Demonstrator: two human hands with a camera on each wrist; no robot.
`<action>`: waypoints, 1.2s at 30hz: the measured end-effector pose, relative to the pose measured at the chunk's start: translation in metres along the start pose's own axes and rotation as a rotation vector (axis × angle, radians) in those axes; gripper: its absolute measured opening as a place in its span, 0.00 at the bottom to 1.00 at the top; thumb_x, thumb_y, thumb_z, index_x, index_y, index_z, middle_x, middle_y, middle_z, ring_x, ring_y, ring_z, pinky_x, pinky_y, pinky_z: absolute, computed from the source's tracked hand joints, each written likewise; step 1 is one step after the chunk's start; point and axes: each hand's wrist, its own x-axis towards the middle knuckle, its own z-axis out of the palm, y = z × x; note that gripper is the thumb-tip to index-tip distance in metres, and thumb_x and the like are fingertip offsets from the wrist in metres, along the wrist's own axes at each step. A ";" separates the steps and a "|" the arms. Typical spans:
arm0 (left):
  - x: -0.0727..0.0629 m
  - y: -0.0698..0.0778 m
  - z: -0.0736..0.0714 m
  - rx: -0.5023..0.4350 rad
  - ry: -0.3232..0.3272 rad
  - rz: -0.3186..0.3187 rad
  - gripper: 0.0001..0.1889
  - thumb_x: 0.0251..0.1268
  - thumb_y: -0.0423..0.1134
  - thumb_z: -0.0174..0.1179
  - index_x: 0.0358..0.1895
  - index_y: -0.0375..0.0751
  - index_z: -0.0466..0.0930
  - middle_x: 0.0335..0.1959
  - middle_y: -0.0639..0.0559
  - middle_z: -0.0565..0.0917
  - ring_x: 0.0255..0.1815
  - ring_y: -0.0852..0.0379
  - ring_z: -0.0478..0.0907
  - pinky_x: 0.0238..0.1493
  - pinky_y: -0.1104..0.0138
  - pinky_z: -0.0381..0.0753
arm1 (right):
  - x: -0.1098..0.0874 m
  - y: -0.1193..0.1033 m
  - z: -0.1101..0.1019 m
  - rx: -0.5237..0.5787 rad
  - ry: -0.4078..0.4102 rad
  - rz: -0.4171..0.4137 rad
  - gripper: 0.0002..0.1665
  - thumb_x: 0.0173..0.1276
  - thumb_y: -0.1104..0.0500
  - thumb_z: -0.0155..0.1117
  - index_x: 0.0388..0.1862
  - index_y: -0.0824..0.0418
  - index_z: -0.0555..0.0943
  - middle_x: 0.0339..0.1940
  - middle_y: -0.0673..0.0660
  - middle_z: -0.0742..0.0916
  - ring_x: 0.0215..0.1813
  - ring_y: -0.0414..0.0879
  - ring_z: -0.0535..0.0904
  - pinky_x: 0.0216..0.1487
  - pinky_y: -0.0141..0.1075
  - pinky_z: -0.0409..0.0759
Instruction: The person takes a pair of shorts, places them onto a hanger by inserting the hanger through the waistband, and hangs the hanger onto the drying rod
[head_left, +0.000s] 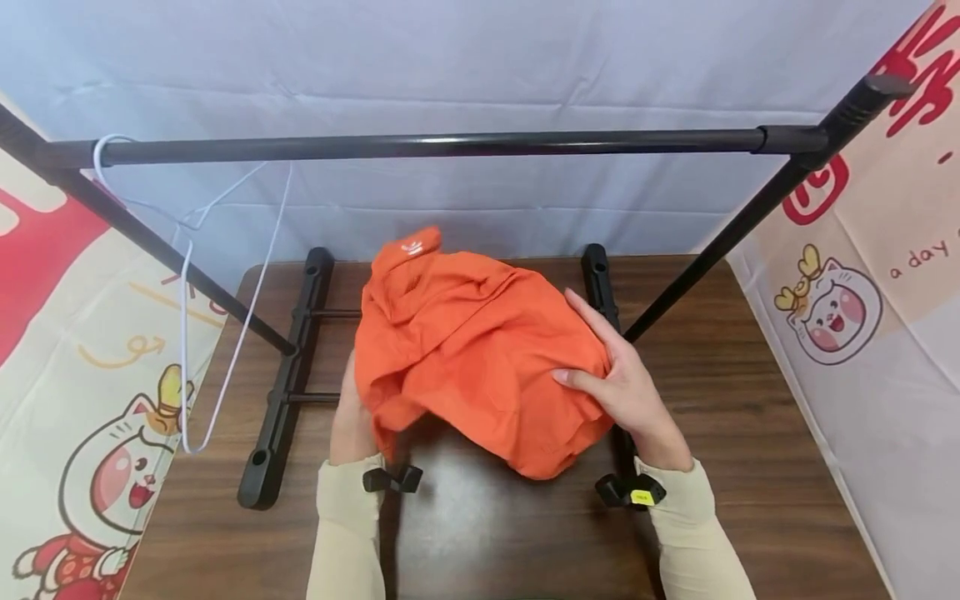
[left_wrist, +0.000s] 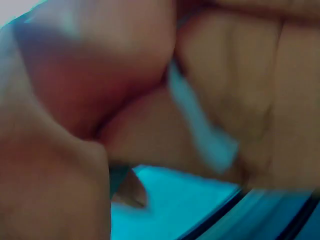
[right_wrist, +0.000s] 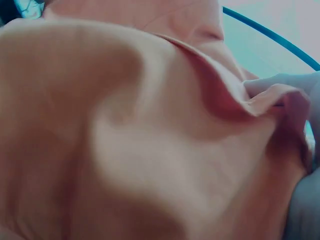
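An orange garment (head_left: pixel 480 350), bunched and creased, is held up over the table between two hands. A small white logo shows on its upper left corner. My left hand (head_left: pixel 352 421) holds its left side, with most of the fingers hidden behind the cloth. On the other side, my right hand (head_left: pixel 633 392) grips the edge, thumb on the front and the fingers along the outer side. Folded cloth (right_wrist: pixel 150 125) fills most of the right wrist view. The left wrist view is blurred, with cloth (left_wrist: pixel 225 90) across its right half.
A black rack's crossbar (head_left: pixel 450 146) runs beyond the garment, and its feet (head_left: pixel 281 400) stand on the brown wooden table (head_left: pixel 465 533). At the bar's left end hangs a white hanger (head_left: pixel 183 333). Pale cloth walls with cartoon prints (head_left: pixel 828 308) enclose the sides.
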 end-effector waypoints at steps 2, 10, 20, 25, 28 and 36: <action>-0.031 0.038 0.041 -0.113 0.048 -0.110 0.25 0.84 0.54 0.50 0.77 0.54 0.68 0.67 0.62 0.79 0.68 0.64 0.75 0.72 0.71 0.73 | 0.000 -0.001 -0.003 0.081 0.021 -0.028 0.56 0.64 0.76 0.69 0.86 0.47 0.60 0.84 0.49 0.68 0.72 0.41 0.72 0.68 0.26 0.73; -0.028 0.048 0.034 0.250 0.009 -0.025 0.23 0.87 0.52 0.44 0.75 0.50 0.63 0.68 0.45 0.77 0.59 0.54 0.81 0.60 0.64 0.82 | 0.003 -0.002 -0.004 0.287 0.133 -0.098 0.48 0.65 0.80 0.60 0.83 0.57 0.64 0.78 0.61 0.72 0.68 0.46 0.74 0.66 0.32 0.78; -0.056 0.021 0.075 1.207 -0.346 0.403 0.48 0.62 0.25 0.64 0.84 0.50 0.54 0.85 0.49 0.60 0.84 0.46 0.59 0.80 0.44 0.67 | 0.007 -0.001 0.004 0.454 0.120 -0.048 0.36 0.70 0.79 0.58 0.76 0.61 0.72 0.71 0.55 0.76 0.63 0.48 0.77 0.58 0.34 0.85; -0.071 -0.003 0.102 1.399 -0.552 0.601 0.64 0.53 0.31 0.74 0.87 0.44 0.36 0.89 0.48 0.40 0.88 0.43 0.45 0.80 0.42 0.66 | 0.009 -0.002 0.008 0.618 0.083 0.038 0.26 0.77 0.73 0.56 0.71 0.62 0.74 0.67 0.60 0.77 0.57 0.47 0.83 0.55 0.37 0.88; -0.075 -0.019 0.108 1.448 -0.557 0.678 0.65 0.55 0.38 0.77 0.86 0.39 0.33 0.88 0.42 0.39 0.88 0.41 0.46 0.80 0.42 0.64 | 0.010 -0.002 0.008 0.710 0.054 0.109 0.25 0.80 0.70 0.55 0.73 0.63 0.71 0.64 0.59 0.79 0.56 0.47 0.85 0.55 0.37 0.89; -0.071 -0.031 0.101 1.513 -0.420 0.997 0.75 0.41 0.39 0.86 0.85 0.41 0.32 0.83 0.27 0.47 0.86 0.34 0.49 0.76 0.41 0.70 | 0.007 0.000 -0.003 0.909 0.055 0.231 0.21 0.83 0.65 0.53 0.72 0.59 0.74 0.62 0.54 0.82 0.57 0.45 0.86 0.58 0.37 0.87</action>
